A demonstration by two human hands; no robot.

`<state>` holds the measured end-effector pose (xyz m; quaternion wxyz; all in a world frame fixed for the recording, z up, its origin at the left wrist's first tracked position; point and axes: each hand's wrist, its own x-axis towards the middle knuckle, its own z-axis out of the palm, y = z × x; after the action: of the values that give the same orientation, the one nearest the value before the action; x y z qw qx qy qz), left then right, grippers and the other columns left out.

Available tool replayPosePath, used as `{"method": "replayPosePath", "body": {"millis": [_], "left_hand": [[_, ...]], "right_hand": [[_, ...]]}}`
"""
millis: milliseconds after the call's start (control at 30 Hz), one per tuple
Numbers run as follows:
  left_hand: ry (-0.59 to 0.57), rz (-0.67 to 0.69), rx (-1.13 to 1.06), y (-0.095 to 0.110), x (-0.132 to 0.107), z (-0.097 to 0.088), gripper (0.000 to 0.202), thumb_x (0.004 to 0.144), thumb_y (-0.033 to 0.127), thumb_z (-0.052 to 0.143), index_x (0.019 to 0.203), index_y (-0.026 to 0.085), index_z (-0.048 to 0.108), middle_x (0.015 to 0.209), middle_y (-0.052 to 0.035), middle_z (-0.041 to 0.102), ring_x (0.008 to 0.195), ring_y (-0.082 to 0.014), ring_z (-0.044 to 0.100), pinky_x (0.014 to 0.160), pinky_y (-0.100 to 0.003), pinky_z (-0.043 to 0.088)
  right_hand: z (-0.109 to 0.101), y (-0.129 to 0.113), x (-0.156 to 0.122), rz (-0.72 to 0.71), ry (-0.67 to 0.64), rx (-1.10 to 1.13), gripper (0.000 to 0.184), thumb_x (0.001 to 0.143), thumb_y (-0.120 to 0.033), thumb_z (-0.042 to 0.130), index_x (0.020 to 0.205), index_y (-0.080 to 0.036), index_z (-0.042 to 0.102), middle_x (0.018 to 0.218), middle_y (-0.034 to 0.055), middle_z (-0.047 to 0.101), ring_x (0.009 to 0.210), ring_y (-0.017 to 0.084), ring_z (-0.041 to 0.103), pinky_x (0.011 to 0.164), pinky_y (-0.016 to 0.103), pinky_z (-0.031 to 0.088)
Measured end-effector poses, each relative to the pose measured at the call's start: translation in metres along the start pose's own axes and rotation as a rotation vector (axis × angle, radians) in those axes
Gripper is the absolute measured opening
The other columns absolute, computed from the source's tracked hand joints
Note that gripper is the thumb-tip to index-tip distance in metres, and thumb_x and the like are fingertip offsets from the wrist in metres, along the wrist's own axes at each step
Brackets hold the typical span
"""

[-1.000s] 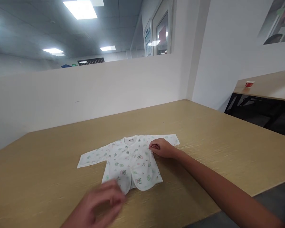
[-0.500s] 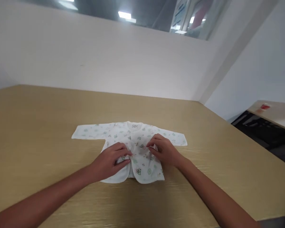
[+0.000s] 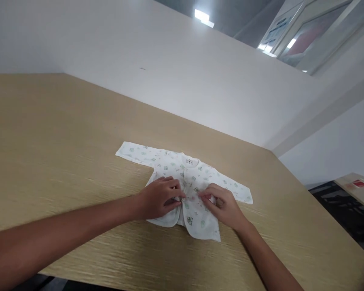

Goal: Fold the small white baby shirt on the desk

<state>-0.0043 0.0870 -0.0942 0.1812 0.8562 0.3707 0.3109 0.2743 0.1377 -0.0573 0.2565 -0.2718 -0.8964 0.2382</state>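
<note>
- Your left hand (image 3: 159, 198) has come onto the shirt (image 3: 197, 184) and now pinches its front edge.
- Your right hand (image 3: 223, 206) pinches the facing edge, just beside.
- Shirt lies flat on the table (image 3: 63, 133), sleeves spread; both grips meet mid-front.

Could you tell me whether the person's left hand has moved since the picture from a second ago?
Yes. The left hand went from the table's near edge, below the shirt's hem, forward onto the shirt's front, across the opening from the right hand.
</note>
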Motion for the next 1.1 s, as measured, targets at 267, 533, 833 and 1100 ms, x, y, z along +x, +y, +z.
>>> {"method": "replayPosePath", "body": {"millis": [267, 533, 833, 1100], "left_hand": [[0.002, 0.055, 0.128, 0.005, -0.002, -0.001, 0.029, 0.095, 0.018, 0.055, 0.122, 0.026, 0.064, 0.107, -0.0029, 0.054, 0.101, -0.0209, 0.050, 0.088, -0.040, 0.036], [0.035, 0.021, 0.053, 0.004, -0.001, 0.001, 0.017, 0.094, 0.020, 0.061, 0.111, 0.025, 0.064, 0.102, 0.0002, 0.056, 0.100, -0.0191, 0.048, 0.089, -0.038, 0.034], [0.233, -0.181, 0.239, -0.044, 0.005, -0.030, 0.024, 0.101, 0.041, 0.049, 0.113, 0.024, 0.061, 0.118, -0.0010, 0.059, 0.112, -0.0207, 0.052, 0.097, -0.040, 0.033], [0.150, -0.625, 0.532, -0.114, -0.011, -0.066, 0.056, 0.101, 0.053, 0.025, 0.135, 0.020, 0.055, 0.146, -0.0047, 0.045, 0.136, -0.0253, 0.036, 0.112, -0.054, 0.020]], "right_hand": [[0.011, -0.018, 0.002, -0.015, -0.132, 0.081, 0.015, 0.099, -0.016, 0.059, 0.108, -0.023, 0.069, 0.092, 0.0011, 0.059, 0.079, 0.011, 0.055, 0.064, 0.023, 0.042], [0.013, -0.023, 0.000, 0.032, -0.243, 0.098, 0.022, 0.101, -0.023, 0.059, 0.120, -0.025, 0.069, 0.102, 0.0037, 0.059, 0.090, 0.013, 0.057, 0.078, 0.026, 0.047], [-0.023, 0.035, -0.011, 0.052, 0.144, -0.078, 0.022, 0.102, -0.027, 0.055, 0.119, -0.025, 0.070, 0.116, 0.0061, 0.058, 0.109, 0.019, 0.055, 0.092, 0.035, 0.047], [-0.058, 0.100, -0.037, 0.568, 0.182, -0.506, 0.036, 0.098, -0.038, 0.053, 0.131, -0.026, 0.063, 0.130, 0.0053, 0.056, 0.125, 0.028, 0.042, 0.105, 0.052, 0.028]]}}
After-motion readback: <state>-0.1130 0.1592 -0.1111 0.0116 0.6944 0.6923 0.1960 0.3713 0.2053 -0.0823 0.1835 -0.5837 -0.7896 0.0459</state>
